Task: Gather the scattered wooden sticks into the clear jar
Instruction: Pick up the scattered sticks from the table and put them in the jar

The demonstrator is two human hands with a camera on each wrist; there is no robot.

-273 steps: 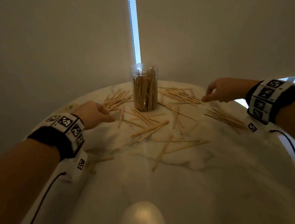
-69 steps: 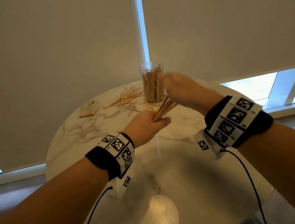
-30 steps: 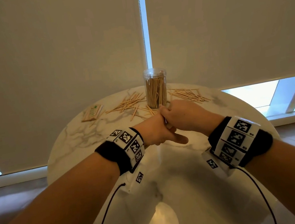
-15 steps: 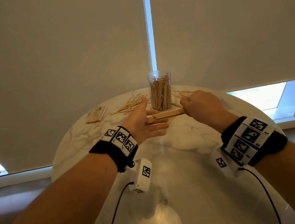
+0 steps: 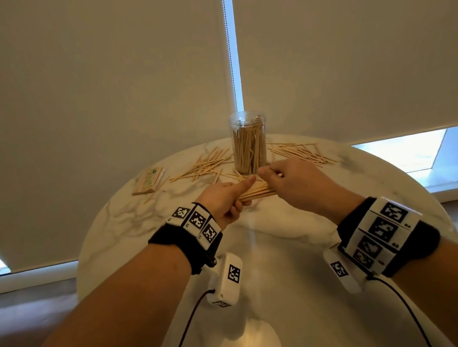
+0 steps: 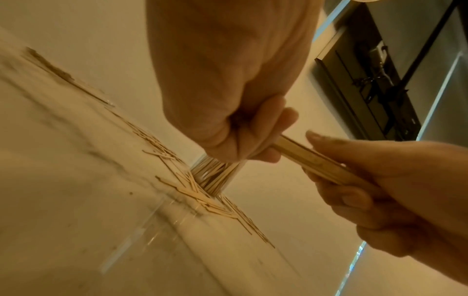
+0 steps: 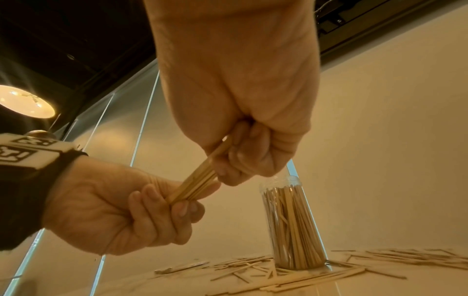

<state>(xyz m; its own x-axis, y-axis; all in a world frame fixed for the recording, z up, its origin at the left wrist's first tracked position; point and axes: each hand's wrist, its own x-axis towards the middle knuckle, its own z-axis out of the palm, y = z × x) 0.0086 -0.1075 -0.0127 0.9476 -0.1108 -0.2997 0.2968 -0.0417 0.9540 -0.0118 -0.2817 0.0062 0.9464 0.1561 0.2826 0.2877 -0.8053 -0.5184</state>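
The clear jar (image 5: 250, 142) stands upright at the back of the round marble table (image 5: 130, 223), packed with wooden sticks. In front of it, above the table, both hands hold one bundle of sticks (image 5: 256, 193) lying roughly level. My left hand (image 5: 243, 193) grips its left end with thumb on top. My right hand (image 5: 272, 182) grips its right end. In the right wrist view the bundle (image 7: 200, 180) runs from the right hand's curled fingers (image 7: 240, 160) down into the left hand (image 7: 162, 202). The left wrist view shows the bundle (image 6: 309, 160) between both fists.
Loose sticks lie fanned out left of the jar (image 5: 206, 166) and right of it (image 5: 300, 151), with a few at its base. A small paper packet (image 5: 149, 180) lies at the table's back left. Blinds hang right behind the table.
My left hand, open under the bundle half a second ago, has curled round its end. The right hand has slid nearer along the bundle, and both hands have come closer together.
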